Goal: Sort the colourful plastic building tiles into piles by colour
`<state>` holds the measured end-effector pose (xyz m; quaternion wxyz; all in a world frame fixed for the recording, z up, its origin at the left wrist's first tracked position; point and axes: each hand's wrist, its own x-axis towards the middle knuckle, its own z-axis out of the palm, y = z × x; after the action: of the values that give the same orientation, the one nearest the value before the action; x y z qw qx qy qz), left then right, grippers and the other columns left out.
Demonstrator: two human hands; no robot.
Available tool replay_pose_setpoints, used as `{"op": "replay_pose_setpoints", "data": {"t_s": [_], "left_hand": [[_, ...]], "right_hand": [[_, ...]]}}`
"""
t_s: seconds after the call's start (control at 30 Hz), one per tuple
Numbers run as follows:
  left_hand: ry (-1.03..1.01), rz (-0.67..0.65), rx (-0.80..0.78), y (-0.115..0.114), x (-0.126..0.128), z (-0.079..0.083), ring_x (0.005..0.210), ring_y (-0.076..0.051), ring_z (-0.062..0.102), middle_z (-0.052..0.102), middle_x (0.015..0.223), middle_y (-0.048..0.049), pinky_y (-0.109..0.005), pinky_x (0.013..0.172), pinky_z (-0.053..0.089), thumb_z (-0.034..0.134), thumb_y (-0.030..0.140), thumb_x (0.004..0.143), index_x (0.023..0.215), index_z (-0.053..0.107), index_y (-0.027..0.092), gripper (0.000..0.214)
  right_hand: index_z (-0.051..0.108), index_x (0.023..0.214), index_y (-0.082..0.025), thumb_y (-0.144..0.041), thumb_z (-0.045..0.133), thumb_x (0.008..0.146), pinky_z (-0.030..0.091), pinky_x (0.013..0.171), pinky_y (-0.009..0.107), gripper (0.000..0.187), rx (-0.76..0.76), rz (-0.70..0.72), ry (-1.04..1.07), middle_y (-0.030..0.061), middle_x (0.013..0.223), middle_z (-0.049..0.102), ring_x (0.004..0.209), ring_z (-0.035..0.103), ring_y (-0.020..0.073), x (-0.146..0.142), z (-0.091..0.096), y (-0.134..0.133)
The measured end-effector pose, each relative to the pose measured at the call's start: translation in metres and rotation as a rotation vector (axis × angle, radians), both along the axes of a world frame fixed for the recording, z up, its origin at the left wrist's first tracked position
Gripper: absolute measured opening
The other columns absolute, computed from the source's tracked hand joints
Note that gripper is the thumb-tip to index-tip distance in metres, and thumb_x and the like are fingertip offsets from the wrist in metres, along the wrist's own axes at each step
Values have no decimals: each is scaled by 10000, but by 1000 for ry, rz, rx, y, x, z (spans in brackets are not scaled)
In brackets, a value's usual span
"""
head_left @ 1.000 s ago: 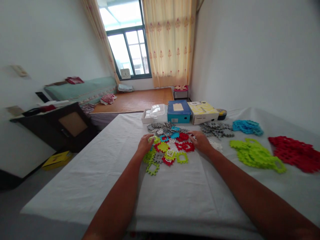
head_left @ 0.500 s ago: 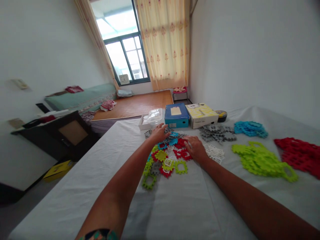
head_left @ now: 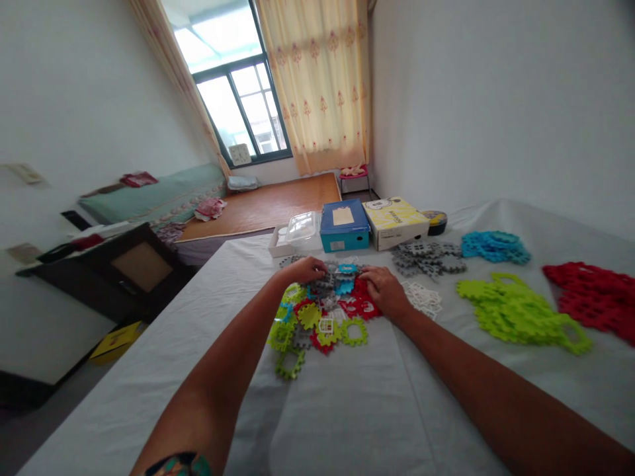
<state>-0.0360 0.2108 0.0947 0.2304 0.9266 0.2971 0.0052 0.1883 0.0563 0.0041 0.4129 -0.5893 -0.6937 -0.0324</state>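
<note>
A mixed heap of flat plastic puzzle pieces [head_left: 322, 311] in green, red, grey, blue and white lies in the middle of the white-covered table [head_left: 342, 410]. My left hand [head_left: 303, 269] rests on the far left edge of the heap, fingers curled down over grey pieces. My right hand [head_left: 384, 291] lies on the heap's right side over red pieces, fingers bent; what they grip, if anything, is hidden.
Sorted piles lie to the right: grey [head_left: 426, 256], white [head_left: 423, 297], blue [head_left: 492, 246], green [head_left: 520, 311], red [head_left: 592, 299]. At the table's far edge stand a blue box [head_left: 343, 226], a yellow box [head_left: 394, 221], a clear container [head_left: 301, 228] and a tape roll [head_left: 435, 219]. Left: a dark cabinet [head_left: 133, 264].
My left hand reached from the heap's near left side to the far side by the boxes, then drew back a little onto the pieces. My right hand stayed on the red pieces.
</note>
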Motion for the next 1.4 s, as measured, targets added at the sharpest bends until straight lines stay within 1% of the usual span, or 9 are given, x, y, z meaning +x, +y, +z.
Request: {"op": "replay_pose_setpoints", "data": {"t_s": [0.13, 0.27, 0.37, 0.57, 0.73, 0.97, 1.1, 1.27, 1.4], "left_hand": [[-38, -237, -285, -7, -46, 9, 873, -168, 675, 746, 973, -14, -248, 800, 517, 627, 367, 810, 1038, 735, 226, 288], [-188, 237, 25, 14, -69, 5, 945, -190, 665, 732, 1042, -55, -309, 873, 506, 507, 408, 868, 1090, 706, 182, 374], [-168, 499, 231, 36, -63, -10, 1087, -233, 615, 691, 1156, -93, -346, 954, 462, 475, 419, 876, 1155, 671, 164, 426], [-70, 564, 217, 58, -27, -38, 1222, -312, 522, 649, 1241, -94, -403, 987, 420, 542, 610, 788, 1122, 677, 240, 517], [-24, 494, 182, 56, -12, -37, 1134, -315, 568, 682, 1150, -108, -394, 924, 454, 656, 577, 690, 1094, 679, 217, 542], [-198, 281, 138, 10, -26, -17, 881, -186, 626, 703, 925, -37, -305, 826, 500, 636, 338, 737, 1005, 696, 170, 322], [-450, 156, -17, -38, -37, -7, 900, -189, 635, 695, 963, -66, -299, 806, 515, 645, 291, 736, 973, 697, 150, 281], [-458, -135, -185, -93, -42, 1, 1057, -208, 613, 685, 1106, -76, -354, 985, 451, 694, 337, 754, 1029, 708, 186, 314], [-639, 21, -306, -107, -50, -7, 1096, -232, 609, 685, 1144, -101, -377, 974, 467, 677, 430, 780, 1031, 705, 169, 363]], "right_hand": [[656, 1105, -200, -197, 467, 885, 419, 979, 416, 290, -40, -48, -72, 89, 1226, 624, 1134, 508, 242, -10, 5, -2], [574, 1273, -181, -374, 445, 930, 390, 998, 449, 414, -117, -156, -171, 128, 1368, 526, 1254, 415, 291, -28, 8, -8], [518, 1345, -198, -443, 411, 941, 360, 1024, 466, 485, -189, -188, -237, 123, 1426, 470, 1306, 362, 303, -37, 6, -13], [480, 1389, -216, -495, 390, 941, 330, 1052, 482, 535, -305, -188, -285, 112, 1472, 418, 1345, 319, 306, -39, 1, -17], [510, 1361, -210, -475, 418, 934, 354, 1038, 510, 511, -235, -160, -249, 128, 1439, 456, 1328, 340, 316, -36, -7, -12], [578, 1271, -151, -397, 487, 911, 363, 1051, 514, 445, -60, -19, -142, 179, 1334, 540, 1260, 440, 296, -28, -19, -1], [578, 1258, -139, -352, 488, 905, 363, 1054, 520, 422, -60, 72, -61, 182, 1310, 558, 1245, 467, 288, -27, -16, 3], [511, 1324, -127, -264, 465, 895, 370, 1068, 475, 453, -18, 256, 27, 164, 1343, 541, 1269, 460, 244, -31, 2, -3], [565, 1270, -164, -248, 471, 898, 413, 1030, 439, 393, 16, 241, 51, 126, 1243, 620, 1181, 529, 227, -32, 20, -15]]}}
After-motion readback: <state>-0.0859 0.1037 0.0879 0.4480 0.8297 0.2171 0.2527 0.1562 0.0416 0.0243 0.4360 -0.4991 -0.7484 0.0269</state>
